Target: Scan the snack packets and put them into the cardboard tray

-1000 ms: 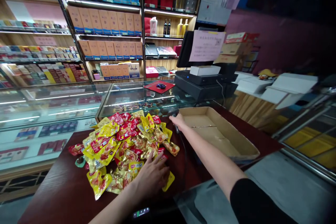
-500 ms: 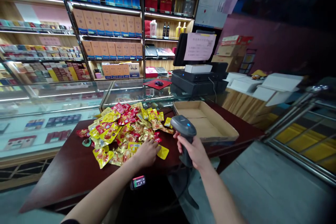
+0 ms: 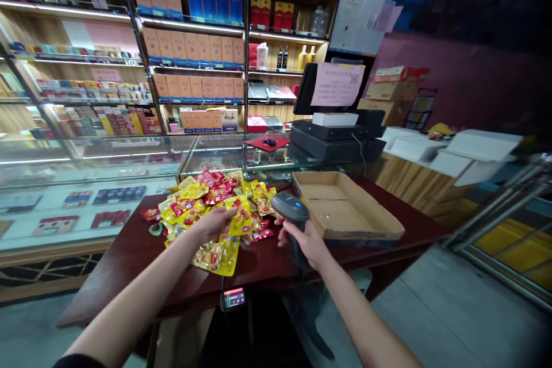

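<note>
Looking light, soft, and slippery, the yellow packet (image 3: 243, 223) is pinched near its edge by the left hand (image 3: 212, 224), fingers almost closed, though the fingertips are too blurry to be sure. More packets (image 3: 184, 207) are spread under and past that grip. Above the right hand (image 3: 314, 248), the scanner's (image 3: 290, 208) hard head is held up by its thick handle, with fingers partly curled around.
</note>
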`<state>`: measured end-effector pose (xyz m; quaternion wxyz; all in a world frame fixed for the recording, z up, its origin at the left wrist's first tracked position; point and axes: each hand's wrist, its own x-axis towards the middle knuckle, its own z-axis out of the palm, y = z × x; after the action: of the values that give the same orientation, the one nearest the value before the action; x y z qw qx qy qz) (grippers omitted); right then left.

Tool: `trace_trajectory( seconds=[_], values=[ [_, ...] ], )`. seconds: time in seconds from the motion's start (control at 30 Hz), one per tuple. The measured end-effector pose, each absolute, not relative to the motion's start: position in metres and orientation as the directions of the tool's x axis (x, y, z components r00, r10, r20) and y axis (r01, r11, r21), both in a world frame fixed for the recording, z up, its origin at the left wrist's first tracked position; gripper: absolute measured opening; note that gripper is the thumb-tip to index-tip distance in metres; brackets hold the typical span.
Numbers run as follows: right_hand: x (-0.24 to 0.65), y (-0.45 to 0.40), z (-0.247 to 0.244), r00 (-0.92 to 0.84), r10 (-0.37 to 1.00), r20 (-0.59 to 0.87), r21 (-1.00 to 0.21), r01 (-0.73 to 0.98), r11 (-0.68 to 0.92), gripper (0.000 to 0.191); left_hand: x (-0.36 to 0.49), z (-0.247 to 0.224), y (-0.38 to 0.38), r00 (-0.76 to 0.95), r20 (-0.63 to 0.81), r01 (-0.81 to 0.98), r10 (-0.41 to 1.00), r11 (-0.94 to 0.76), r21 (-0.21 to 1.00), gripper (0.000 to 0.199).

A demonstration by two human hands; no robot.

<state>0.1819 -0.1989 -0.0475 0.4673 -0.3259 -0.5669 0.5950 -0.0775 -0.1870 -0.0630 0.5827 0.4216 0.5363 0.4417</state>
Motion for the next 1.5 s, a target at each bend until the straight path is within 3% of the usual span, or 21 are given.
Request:
trace_trajectory(
  seconds=[0.07,0.13,0.23,0.3,0.4,0.5,0.57,0.67,0.77,0.83,0.93,1.0,1.13,1.27,1.37,1.43,1.5],
  values=[
    [0.172,-0.197,-0.034,-0.433,0.890,0.144,-0.973,-0.226,0.048,0.030,-0.102,-0.050,-0.183,0.130,-0.326,-0.315,0.936,0.351,0.882,0.017],
    [0.158,-0.193,-0.025,-0.451,0.883,0.130,-0.974,-0.227,0.028,0.029,-0.119,-0.040,-0.183,0.215,-0.378,-0.406,0.900,0.434,0.804,0.019],
    [0.132,-0.179,-0.021,-0.329,0.938,0.107,-0.985,-0.162,0.055,0.029,-0.127,-0.032,-0.186,0.318,-0.399,-0.333,0.860,0.495,0.802,0.029],
    [0.115,-0.167,-0.021,-0.280,0.958,0.063,-0.992,-0.124,0.029,0.031,-0.123,-0.032,-0.189,0.281,-0.340,-0.219,0.897,0.405,0.888,0.031],
    [0.097,-0.153,-0.022,-0.275,0.960,-0.051,-0.970,-0.214,-0.112,0.035,-0.110,-0.037,-0.193,0.094,-0.002,0.063,0.996,-0.004,0.998,0.020],
    [0.089,-0.150,-0.026,-0.326,0.934,-0.144,-0.928,-0.285,-0.242,0.034,-0.101,-0.043,-0.198,0.044,0.469,0.380,0.882,-0.449,0.809,0.010],
    [0.086,-0.152,-0.033,-0.350,0.921,-0.172,-0.923,-0.270,-0.275,0.032,-0.099,-0.047,-0.202,0.075,0.631,0.526,0.772,-0.568,0.633,0.020],
    [0.083,-0.157,-0.046,-0.322,0.932,-0.168,-0.942,-0.227,-0.248,0.033,-0.098,-0.053,-0.209,0.089,0.698,0.676,0.711,-0.558,0.482,0.029],
    [0.082,-0.158,-0.057,-0.252,0.956,-0.150,-0.950,-0.230,-0.210,0.033,-0.097,-0.058,-0.215,0.043,0.673,0.706,0.738,-0.499,0.502,0.035],
    [0.085,-0.159,-0.062,-0.192,0.971,-0.140,-0.962,-0.205,-0.179,0.030,-0.098,-0.060,-0.217,-0.050,0.614,0.626,0.788,-0.454,0.634,0.046],
    [0.096,-0.159,-0.065,-0.143,0.987,-0.075,-0.993,-0.082,-0.087,0.027,-0.102,-0.055,-0.214,-0.184,0.395,0.395,0.900,-0.301,0.868,0.051],
    [0.103,-0.160,-0.064,-0.174,0.985,-0.016,-1.000,0.020,-0.012,0.028,-0.106,-0.046,-0.209,-0.142,0.232,0.308,0.962,-0.180,0.934,0.053],
    [0.113,-0.166,-0.057,-0.336,0.939,0.068,-0.974,0.182,0.135,0.036,-0.111,-0.025,-0.199,0.092,0.083,0.367,0.992,-0.112,0.924,0.073],
    [0.113,-0.171,-0.049,-0.461,0.881,0.103,-0.951,0.214,0.223,0.038,-0.108,-0.016,-0.196,0.321,-0.133,0.452,0.938,-0.028,0.892,0.054],
    [0.116,-0.166,-0.052,-0.523,0.850,0.070,-0.974,0.150,0.172,0.032,-0.105,-0.023,-0.203,0.354,-0.299,0.507,0.886,0.087,0.857,0.035],
    [0.121,-0.158,-0.058,-0.469,0.883,0.008,-0.997,0.067,0.045,0.025,-0.103,-0.034,-0.212,0.316,-0.323,0.424,0.892,0.172,0.889,0.026],
    [0.125,-0.152,-0.063,-0.395,0.915,-0.077,-0.994,-0.036,-0.100,0.016,-0.096,-0.048,-0.222,0.284,-0.292,0.171,0.913,0.251,0.953,0.021]
  ],
)
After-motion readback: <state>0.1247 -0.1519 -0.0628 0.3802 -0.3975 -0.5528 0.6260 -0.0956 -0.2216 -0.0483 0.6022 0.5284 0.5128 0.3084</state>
